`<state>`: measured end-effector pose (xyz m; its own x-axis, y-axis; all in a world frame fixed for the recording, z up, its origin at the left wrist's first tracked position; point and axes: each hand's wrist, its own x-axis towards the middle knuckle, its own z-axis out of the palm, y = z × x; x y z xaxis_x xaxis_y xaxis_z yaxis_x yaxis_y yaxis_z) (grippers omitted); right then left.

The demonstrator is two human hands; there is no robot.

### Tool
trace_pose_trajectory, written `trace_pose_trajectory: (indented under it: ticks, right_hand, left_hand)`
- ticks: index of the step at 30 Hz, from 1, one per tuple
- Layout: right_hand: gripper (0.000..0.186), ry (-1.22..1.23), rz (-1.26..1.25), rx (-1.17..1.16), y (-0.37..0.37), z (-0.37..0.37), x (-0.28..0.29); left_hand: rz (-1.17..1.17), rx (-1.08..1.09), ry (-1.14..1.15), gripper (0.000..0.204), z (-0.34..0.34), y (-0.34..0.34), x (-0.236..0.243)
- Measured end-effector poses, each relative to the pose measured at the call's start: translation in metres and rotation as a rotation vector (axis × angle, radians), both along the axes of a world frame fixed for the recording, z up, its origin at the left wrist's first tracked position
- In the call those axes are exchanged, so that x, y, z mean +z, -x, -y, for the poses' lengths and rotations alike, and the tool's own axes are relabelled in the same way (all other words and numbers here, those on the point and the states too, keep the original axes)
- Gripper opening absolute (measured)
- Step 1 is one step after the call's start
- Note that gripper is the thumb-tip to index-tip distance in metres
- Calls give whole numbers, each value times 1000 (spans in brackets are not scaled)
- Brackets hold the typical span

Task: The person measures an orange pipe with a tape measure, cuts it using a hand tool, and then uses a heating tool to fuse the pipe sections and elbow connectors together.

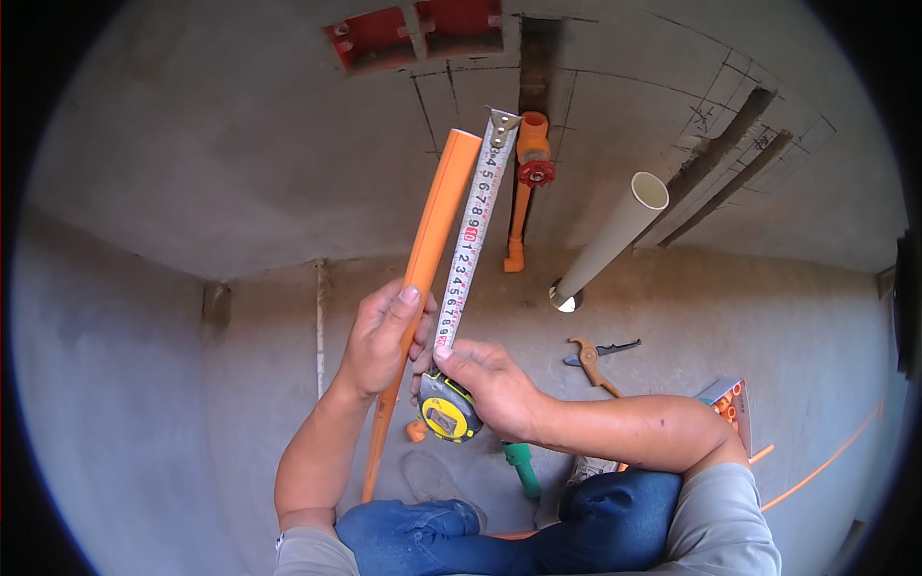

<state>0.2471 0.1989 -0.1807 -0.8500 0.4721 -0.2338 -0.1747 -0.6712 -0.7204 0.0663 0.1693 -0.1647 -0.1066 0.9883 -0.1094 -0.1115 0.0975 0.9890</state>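
Observation:
My left hand [379, 331] is closed around a long orange plastic pipe [440, 206], whose upper end leans up toward the wall. Its lower end runs down beside my left knee. In my right hand [497, 389] is a black and yellow tape measure [448, 411], with the thumb pressed on the blade. The white metal blade [473, 226] is drawn out alongside the pipe, with a narrow gap between them. The hooked metal tip [500, 125] sits slightly above the pipe's upper end. Some left fingers show behind the blade near the case.
An orange pipe fitting with a red valve handle [536, 173] sits in a wall groove. A grey-white pipe [615, 235] rises from a floor hole. On the floor lie a pipe cutter [594, 363], a green tool [521, 468] and a box of orange fittings [732, 403]. Red boxes [375, 40] are set in the wall.

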Motion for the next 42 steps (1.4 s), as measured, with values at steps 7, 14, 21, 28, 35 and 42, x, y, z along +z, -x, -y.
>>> trace_pose_trajectory:
  ticks: [7, 14, 21, 28, 35, 42]
  right_hand:
    - [37, -9, 48, 96, 1, 10, -15]
    - [47, 53, -78, 40, 18, 21, -21]
    - [51, 42, 102, 12, 19, 24, -18]
    - [50, 99, 175, 35, 27, 28, -21]
    - [49, 128, 165, 36, 30, 28, -28]
    - [48, 160, 154, 62, 31, 27, -27]
  left_hand:
    - [-7, 32, 23, 41, -8, -2, -3]
    - [-83, 0, -69, 44, -4, 2, 9]
    - [-37, 87, -31, 46, -24, -4, 14]
    - [90, 22, -43, 47, -39, 5, 7]
    - [184, 61, 14, 48, -39, -8, 19]
    - [146, 35, 34, 47, -37, -7, 25]
